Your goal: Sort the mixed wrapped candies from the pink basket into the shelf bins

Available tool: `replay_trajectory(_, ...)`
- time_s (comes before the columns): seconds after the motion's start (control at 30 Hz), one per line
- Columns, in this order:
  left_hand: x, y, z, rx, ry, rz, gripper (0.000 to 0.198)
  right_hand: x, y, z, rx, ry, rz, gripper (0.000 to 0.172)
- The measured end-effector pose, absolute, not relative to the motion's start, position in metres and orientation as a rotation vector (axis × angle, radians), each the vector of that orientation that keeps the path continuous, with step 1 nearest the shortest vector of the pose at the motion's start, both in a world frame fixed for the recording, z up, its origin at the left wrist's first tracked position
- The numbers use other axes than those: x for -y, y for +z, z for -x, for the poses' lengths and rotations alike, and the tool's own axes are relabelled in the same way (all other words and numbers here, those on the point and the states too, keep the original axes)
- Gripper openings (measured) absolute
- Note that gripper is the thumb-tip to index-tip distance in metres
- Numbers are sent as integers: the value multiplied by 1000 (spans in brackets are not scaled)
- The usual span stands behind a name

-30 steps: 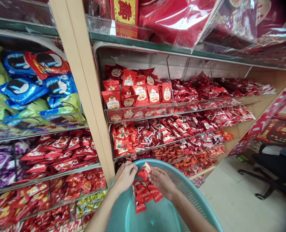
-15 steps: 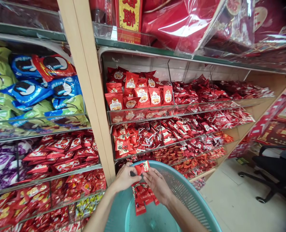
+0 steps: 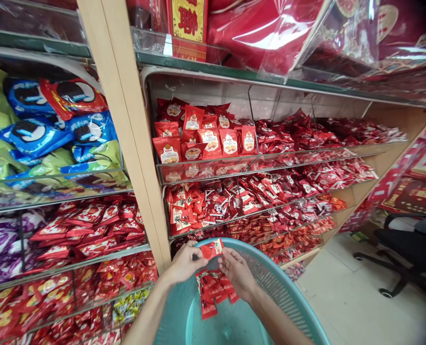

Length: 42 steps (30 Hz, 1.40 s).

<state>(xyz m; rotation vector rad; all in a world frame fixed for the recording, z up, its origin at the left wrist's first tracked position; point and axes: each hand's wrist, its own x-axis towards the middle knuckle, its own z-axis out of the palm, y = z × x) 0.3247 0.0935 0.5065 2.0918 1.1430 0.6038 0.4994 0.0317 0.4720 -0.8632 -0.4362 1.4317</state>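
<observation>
Both my hands are held over a round teal plastic basket (image 3: 291, 287), pinching a small red sachet (image 3: 212, 248) from either side. My left hand (image 3: 186, 262) grips its left edge, while my right hand (image 3: 237, 274) holds the right edge. Below it hangs a bunch of similar red sachets (image 3: 212, 290), which seem joined in a strip, though the join is hard to see. The lowest sachets stay above the teal basket floor (image 3: 227, 328). My fingers hide parts of the top sachet.
Glass-fronted shelves (image 3: 256, 163) packed with red snack packets stand directly ahead, beyond the basket. A wooden upright (image 3: 133, 129) divides them from blue and green packs (image 3: 43, 134). A black office chair (image 3: 403, 251) stands on the tiled floor (image 3: 342, 282) at right.
The top sachet has swung from a tilted position to lying nearly level between my hands. My hands have drawn slightly farther apart, and the view has shifted a little.
</observation>
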Motion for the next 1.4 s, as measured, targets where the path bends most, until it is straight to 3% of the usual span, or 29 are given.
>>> replay_trajectory(0.27,-89,516,-328,-1169,548,-2158,17,-31,474,-503,463,1425,874,25)
replay_trajectory(0.53,-78,523,-331,-1297,400,-2352,12,-29,480,-507,322,1671,968,36)
replay_trajectory(0.8,-77,523,-330,-1296,345,-2407,10,-27,478,-506,414,1622,908,27)
replay_trajectory(1.17,-77,525,-331,-1293,338,-2404,4,-24,478,-510,464,1624,909,48)
replay_trajectory(1.4,-77,525,-332,-1285,355,-2396,9,-25,478,-527,579,1454,996,31)
